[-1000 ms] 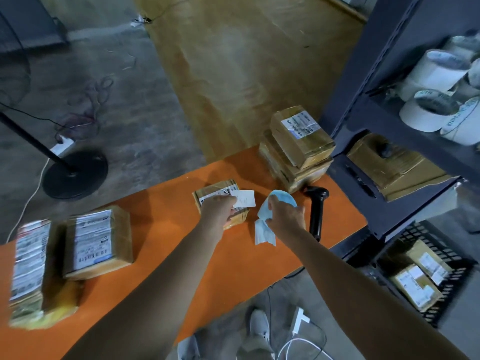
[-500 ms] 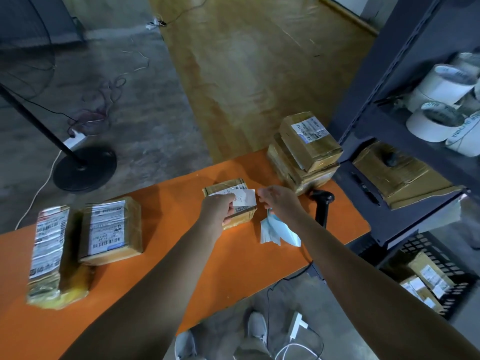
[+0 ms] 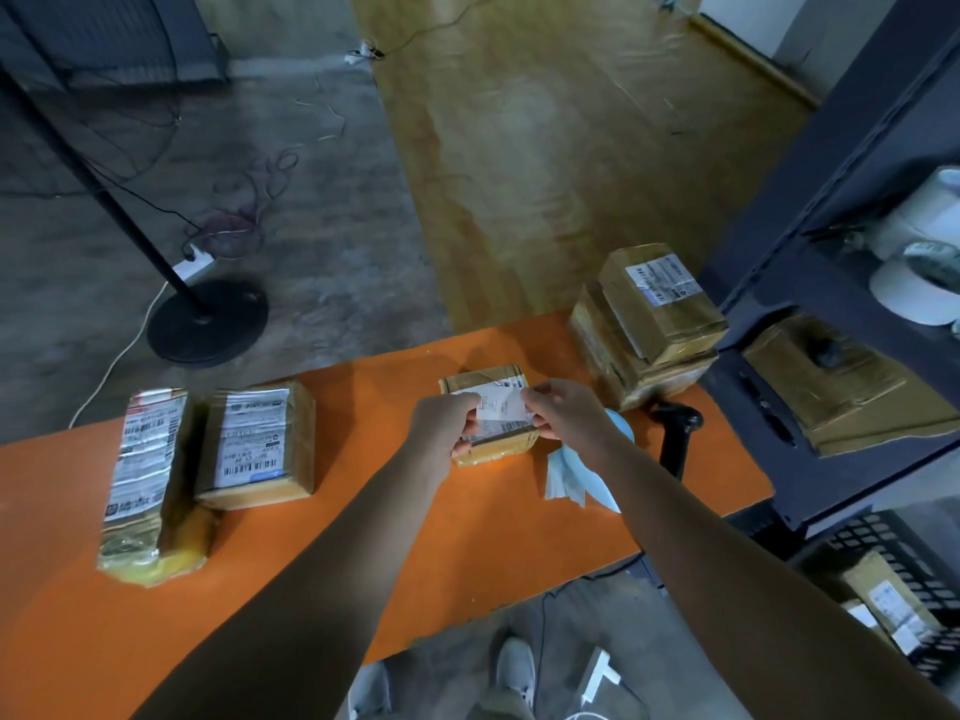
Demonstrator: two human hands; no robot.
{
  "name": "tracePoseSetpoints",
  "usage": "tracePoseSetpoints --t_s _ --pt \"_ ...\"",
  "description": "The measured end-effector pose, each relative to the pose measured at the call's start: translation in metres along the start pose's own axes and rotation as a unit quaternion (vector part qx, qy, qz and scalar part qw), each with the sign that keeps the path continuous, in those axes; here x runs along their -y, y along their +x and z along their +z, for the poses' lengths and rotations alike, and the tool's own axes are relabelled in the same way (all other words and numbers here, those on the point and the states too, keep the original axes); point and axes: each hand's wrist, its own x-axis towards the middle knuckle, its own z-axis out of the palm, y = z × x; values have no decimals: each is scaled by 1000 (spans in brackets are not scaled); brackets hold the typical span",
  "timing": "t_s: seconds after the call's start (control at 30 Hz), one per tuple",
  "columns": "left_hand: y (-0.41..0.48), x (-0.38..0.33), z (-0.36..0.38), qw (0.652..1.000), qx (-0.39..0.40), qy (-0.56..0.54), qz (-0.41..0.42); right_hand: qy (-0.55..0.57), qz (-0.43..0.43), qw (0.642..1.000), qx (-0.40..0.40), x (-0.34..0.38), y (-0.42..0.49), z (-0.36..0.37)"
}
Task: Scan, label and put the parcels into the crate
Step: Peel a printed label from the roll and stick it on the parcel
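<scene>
Label (image 3: 501, 405) | pinched between left grip (image 3: 441, 426) and right grip (image 3: 566, 415) over parcel (image 3: 488, 379) | risk: sticks crooked or creased if one end drops first.

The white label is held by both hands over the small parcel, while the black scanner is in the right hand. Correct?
No: the head view shows the black scanner lying on the orange table; the right hand pinches only the white label.

Both hands (image 3: 511, 419) pinch a white label (image 3: 501, 406) over a parcel (image 3: 488, 414).
</scene>
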Motion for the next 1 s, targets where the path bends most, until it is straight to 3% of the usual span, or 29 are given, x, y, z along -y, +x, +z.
tracePoseSetpoints --t_s 0.23,0.43,0.77,1.0 --pt "10 -9 -12 1000 2 13 13 -107 -51 992 -44 20 18 11" --pt "28 -23 -19 997 -74 12 36 -191 -74 973 -110 40 43 15" --pt "43 -13 -19 985 -51 131 104 -233 -34 972 -10 30 62 16" --pt "51 2 -19 922 -64 321 206 -273 -31 961 9 25 72 23"
